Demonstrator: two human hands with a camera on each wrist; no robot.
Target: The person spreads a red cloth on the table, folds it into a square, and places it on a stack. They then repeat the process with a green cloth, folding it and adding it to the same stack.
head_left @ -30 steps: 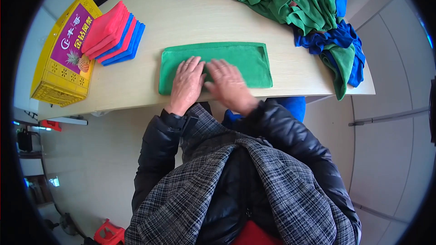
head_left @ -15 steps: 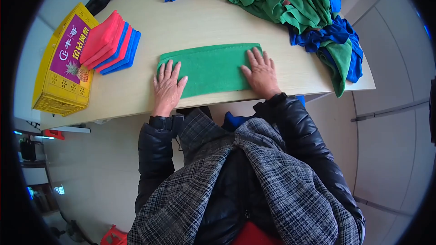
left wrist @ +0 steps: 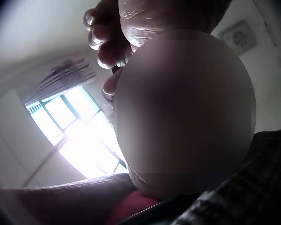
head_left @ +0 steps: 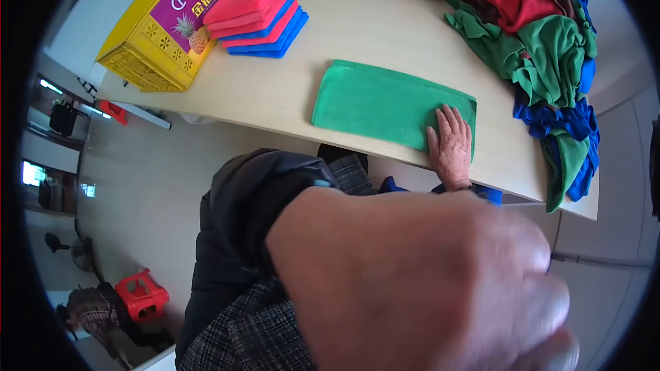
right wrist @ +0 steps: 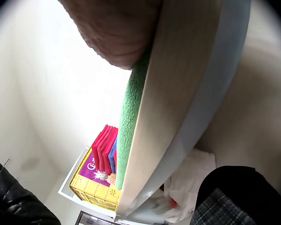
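Observation:
A folded green cloth (head_left: 385, 103) lies on the table near its front edge. On its right end rests my right hand (head_left: 452, 148), palm down with the fingers straight. In the right wrist view the green cloth (right wrist: 130, 112) shows edge-on beneath the right hand (right wrist: 119, 33). My left hand (head_left: 419, 275) is raised off the table, large and blurred close to the head camera, its fingers curled. Curled fingers of the left hand (left wrist: 107, 37) show beside a blurred-out area in the left wrist view; nothing shows in their grip.
A stack of folded red and blue cloths (head_left: 261, 17) leans by a yellow box (head_left: 155, 48) at the back left. Heaped loose green, red and blue cloths (head_left: 550, 55) cover the right side of the table (head_left: 302, 89). A red stool (head_left: 143, 292) stands on the floor.
My left hand has left the cloth's left end and come up close to the head camera, its fingers now curled. The right hand stays on the right end. The head view has swung left.

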